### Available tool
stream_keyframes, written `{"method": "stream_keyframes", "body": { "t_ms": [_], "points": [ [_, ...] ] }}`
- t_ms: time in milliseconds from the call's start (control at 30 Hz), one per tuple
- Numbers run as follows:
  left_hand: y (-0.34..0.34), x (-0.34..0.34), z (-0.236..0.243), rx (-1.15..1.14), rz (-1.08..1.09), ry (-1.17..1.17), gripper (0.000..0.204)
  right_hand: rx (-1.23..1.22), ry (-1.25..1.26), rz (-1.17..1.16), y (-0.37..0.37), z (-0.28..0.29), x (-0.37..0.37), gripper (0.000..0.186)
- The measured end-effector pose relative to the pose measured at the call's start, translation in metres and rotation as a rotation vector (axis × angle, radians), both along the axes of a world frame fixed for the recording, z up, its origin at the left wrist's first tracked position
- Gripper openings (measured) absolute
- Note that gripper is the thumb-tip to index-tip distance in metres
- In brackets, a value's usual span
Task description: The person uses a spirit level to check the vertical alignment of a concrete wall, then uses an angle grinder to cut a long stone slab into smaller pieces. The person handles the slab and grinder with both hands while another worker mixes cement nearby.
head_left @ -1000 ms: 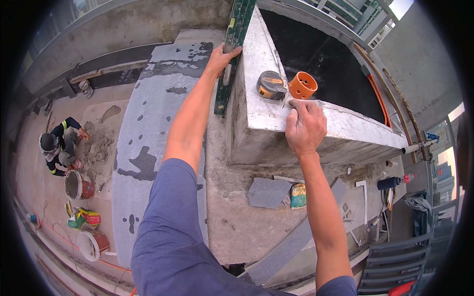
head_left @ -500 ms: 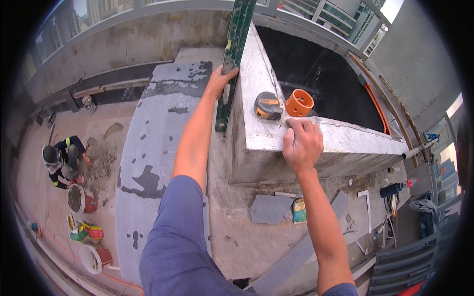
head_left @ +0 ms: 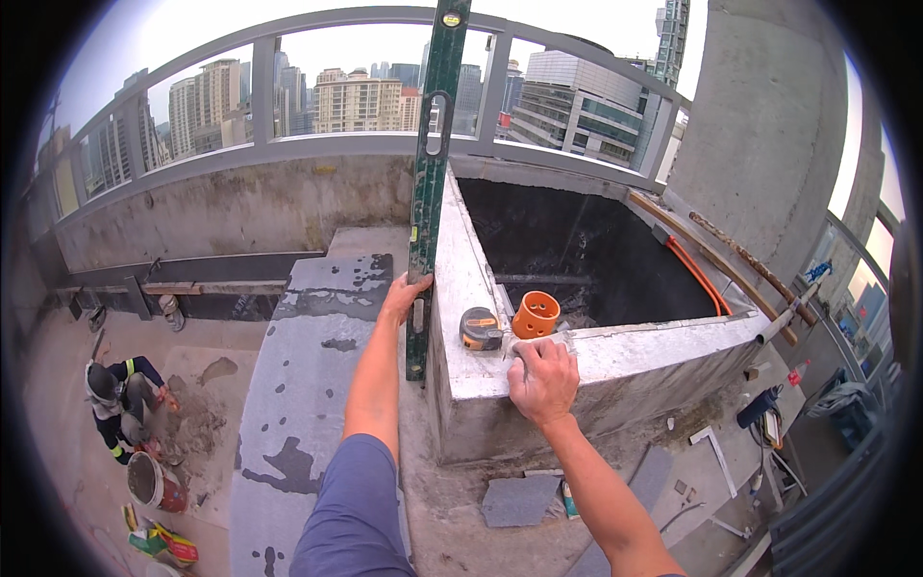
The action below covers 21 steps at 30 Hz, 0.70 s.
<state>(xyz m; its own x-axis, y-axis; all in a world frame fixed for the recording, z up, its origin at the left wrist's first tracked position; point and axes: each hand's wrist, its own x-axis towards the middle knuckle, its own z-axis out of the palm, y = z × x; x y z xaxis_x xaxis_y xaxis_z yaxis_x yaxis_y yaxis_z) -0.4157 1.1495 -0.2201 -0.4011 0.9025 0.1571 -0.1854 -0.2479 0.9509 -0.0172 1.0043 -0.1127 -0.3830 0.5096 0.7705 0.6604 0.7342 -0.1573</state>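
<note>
My left hand (head_left: 405,297) grips a long green spirit level (head_left: 432,183). The level stands almost upright against the left face of a low concrete wall (head_left: 586,404) with a white top. On that top my right hand (head_left: 544,380) rests at the inner edge, fingers curled and pressed together; anything between them is hidden. Just beyond its fingers are a black and orange tape measure (head_left: 480,330) and an orange cup-like piece with round holes (head_left: 536,314).
The wall borders a black-lined pit (head_left: 577,236). On the left lies a grey slab surface (head_left: 317,385) with dark wet patches. Past it a co-worker (head_left: 125,399) crouches beside a bucket (head_left: 156,483). Stone offcuts (head_left: 520,502) and a metal square (head_left: 713,460) lie on the floor at right.
My view has tilted up, bringing the level's upper part, the railing and the buildings into sight. Both hands keep their places on the level and the wall top.
</note>
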Motion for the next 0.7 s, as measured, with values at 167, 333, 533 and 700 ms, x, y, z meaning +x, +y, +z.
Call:
{"method": "stream_keyframes", "body": {
  "t_ms": [167,333,533,700],
  "points": [
    [0.001,-0.004,-0.002,0.026,0.013,-0.012,0.055,0.008,0.016,0.008,0.001,-0.002,-0.002,0.026],
    [-0.005,0.005,0.005,0.005,-0.007,-0.036,0.053,0.000,0.006,-0.003,0.001,-0.002,0.000,0.026],
    [-0.006,0.000,0.006,0.021,-0.012,-0.017,0.051,0.006,0.017,0.008,0.000,0.000,-0.001,0.026],
    [-0.005,0.008,-0.001,-0.023,0.007,-0.059,0.049,0.010,0.003,-0.008,0.004,-0.004,0.002,0.028]
  ]
}}
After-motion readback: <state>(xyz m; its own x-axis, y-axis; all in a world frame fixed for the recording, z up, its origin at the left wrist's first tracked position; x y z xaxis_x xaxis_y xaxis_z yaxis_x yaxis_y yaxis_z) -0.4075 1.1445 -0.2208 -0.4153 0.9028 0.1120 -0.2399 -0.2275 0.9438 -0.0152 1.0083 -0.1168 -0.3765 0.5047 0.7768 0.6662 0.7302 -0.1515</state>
